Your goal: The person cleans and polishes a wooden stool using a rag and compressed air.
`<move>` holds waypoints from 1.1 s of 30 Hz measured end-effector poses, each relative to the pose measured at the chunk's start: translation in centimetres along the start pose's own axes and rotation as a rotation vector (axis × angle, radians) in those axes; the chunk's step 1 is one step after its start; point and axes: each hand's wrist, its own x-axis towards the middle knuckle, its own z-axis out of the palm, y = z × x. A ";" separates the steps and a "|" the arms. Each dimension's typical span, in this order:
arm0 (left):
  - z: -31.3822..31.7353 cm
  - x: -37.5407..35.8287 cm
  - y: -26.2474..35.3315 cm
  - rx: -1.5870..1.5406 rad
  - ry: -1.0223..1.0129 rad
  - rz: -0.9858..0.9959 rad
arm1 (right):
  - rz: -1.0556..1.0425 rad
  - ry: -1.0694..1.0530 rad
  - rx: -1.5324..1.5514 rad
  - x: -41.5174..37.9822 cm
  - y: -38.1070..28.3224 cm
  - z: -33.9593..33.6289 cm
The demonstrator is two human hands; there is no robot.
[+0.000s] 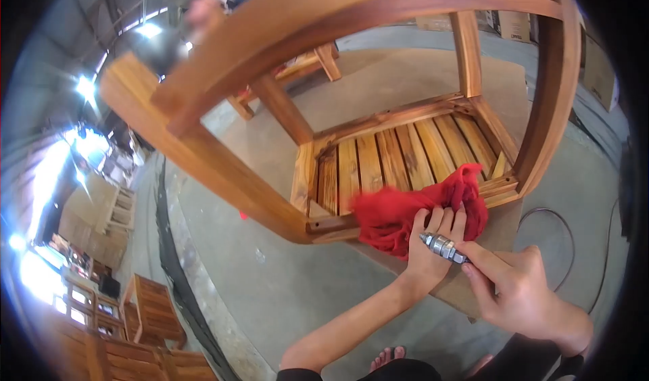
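Observation:
My left hand presses a bunched red cloth against the near edge of a wooden chair, its fingers curled into the fabric. The chair lies tipped over, so the underside of its slatted seat faces me. In my right hand is a metal air-hose fitting, gripped between thumb and fingers. Its narrow tip points left, just over the back of my left hand. The cloth hides part of the chair's near rail.
The chair rests on a brown board. A dark hose curls on the floor at right. More wooden furniture stands at lower left, another wooden piece behind the chair. Cardboard boxes stand at back right. A blurred person is at upper left.

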 end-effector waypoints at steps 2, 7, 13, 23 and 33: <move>-0.9 -0.9 -0.4 0.003 0.046 0.023 | -0.008 -0.001 0.001 0.3 -0.1 0.7; -5.5 -5.6 -6.4 0.313 -0.016 -0.084 | 0.026 0.023 -0.027 1.1 -0.2 0.3; -8.7 -9.5 -11.3 0.369 -0.123 -0.216 | 0.176 0.065 -0.277 0.1 1.4 -3.3; -2.2 1.4 -2.7 -0.119 -0.190 0.020 | 0.376 0.145 -0.088 -2.5 2.8 -8.4; 1.8 5.1 -0.2 -0.096 -0.049 0.018 | 0.184 0.083 -0.059 -3.4 1.3 -6.5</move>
